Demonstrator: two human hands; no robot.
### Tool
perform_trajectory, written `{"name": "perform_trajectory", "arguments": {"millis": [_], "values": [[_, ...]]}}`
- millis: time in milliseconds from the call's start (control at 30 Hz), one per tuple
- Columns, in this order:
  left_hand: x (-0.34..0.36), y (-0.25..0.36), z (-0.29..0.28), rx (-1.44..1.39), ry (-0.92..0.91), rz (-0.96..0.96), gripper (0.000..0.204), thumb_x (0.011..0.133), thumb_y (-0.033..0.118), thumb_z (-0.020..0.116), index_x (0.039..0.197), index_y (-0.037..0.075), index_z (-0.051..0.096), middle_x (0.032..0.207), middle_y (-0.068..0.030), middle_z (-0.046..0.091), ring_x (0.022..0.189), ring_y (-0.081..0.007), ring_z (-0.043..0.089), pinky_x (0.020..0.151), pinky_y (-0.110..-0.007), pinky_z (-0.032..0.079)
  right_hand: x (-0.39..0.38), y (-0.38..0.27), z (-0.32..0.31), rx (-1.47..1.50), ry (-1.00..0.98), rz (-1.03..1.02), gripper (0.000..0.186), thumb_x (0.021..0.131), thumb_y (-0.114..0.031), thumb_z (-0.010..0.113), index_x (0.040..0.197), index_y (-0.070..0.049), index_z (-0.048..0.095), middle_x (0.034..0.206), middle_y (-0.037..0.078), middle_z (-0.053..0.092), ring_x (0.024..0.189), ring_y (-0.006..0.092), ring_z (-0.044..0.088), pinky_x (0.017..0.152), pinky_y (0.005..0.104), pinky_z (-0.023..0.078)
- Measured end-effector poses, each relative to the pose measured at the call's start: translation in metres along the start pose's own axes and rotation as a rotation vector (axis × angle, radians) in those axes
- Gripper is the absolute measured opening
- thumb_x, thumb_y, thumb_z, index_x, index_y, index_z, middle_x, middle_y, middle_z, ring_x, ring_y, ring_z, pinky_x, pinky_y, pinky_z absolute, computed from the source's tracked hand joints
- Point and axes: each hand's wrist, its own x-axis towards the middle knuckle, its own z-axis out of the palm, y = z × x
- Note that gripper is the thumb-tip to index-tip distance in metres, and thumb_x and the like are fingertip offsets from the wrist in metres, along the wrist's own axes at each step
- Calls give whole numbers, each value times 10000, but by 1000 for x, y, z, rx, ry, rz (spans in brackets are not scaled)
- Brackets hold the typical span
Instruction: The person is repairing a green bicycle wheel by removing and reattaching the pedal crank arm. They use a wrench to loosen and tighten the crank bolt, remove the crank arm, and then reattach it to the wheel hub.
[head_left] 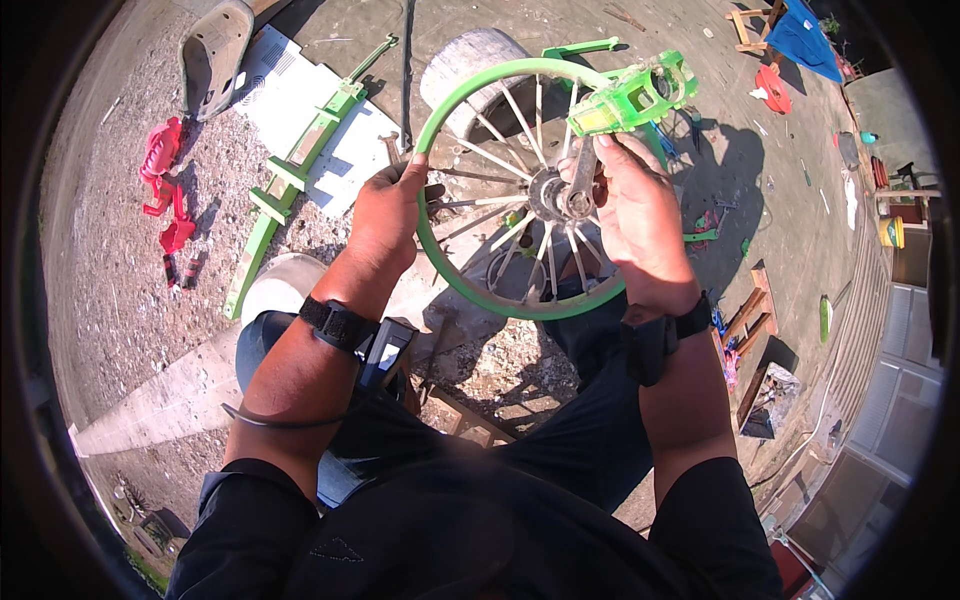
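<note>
A green-rimmed spoked wheel (432, 240) stands tilted in front of me, between my knees. My left hand (385, 212) is closed on the left side of its rim, thumb over the edge. The brownish forked metal tip (391, 148) of some tool shows just above that hand; I cannot tell whether it is held. In my right hand (640, 205) is a dark metal wrench (583, 175), its ring end down in front of the wheel's hub (546, 192). A bright green metal bracket (640, 95) sits at the rim's upper right, just above my right fingers.
A long green metal bar (285, 190) lies across white sheets (290, 110) on the left. Beyond the wheel is a grey cylindrical block (470, 75). Red parts (165, 165) lie on gravel at far left, near a grey seat shell (214, 60). Wooden pieces (755, 310) lie at right.
</note>
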Motion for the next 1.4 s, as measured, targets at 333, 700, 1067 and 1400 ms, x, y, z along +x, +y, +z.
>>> {"name": "perform_trajectory", "arguments": {"millis": [333, 700, 1067, 1400], "values": [[5, -8, -1, -7, 26, -28, 311, 984, 260, 615, 1045, -45, 617, 828, -71, 632, 746, -148, 594, 671, -276, 469, -3, 2, 6, -20, 16, 4, 274, 1004, -159, 541, 1195, 31, 590, 978, 91, 673, 844, 173, 666, 772, 310, 535], [-2, -1, 1, -19, 5, 5, 336, 978, 279, 625, 1027, -53, 607, 853, -90, 638, 740, -149, 575, 680, -278, 463, 0, -1, -1, -32, -9, -24, 271, 1003, -190, 537, 1171, 17, 587, 957, 101, 666, 832, 193, 664, 705, 328, 541], [-21, 18, 2, -29, -30, 95, 386, 922, 273, 710, 1057, -72, 602, 873, -99, 646, 758, -149, 587, 700, -274, 473, 6, -3, -16, 79, 26, -15, 390, 1017, -273, 508, 1344, -62, 523, 1054, 49, 615, 921, 208, 633, 745, 368, 544], [-34, 28, 8, -19, -28, 174, 416, 917, 191, 716, 1155, -105, 545, 930, -110, 654, 839, -161, 640, 754, -263, 517, 33, 26, -92, -591, 11, -325, 323, 1004, -266, 527, 1236, -43, 557, 1024, 71, 626, 895, 223, 639, 787, 372, 538]]}}
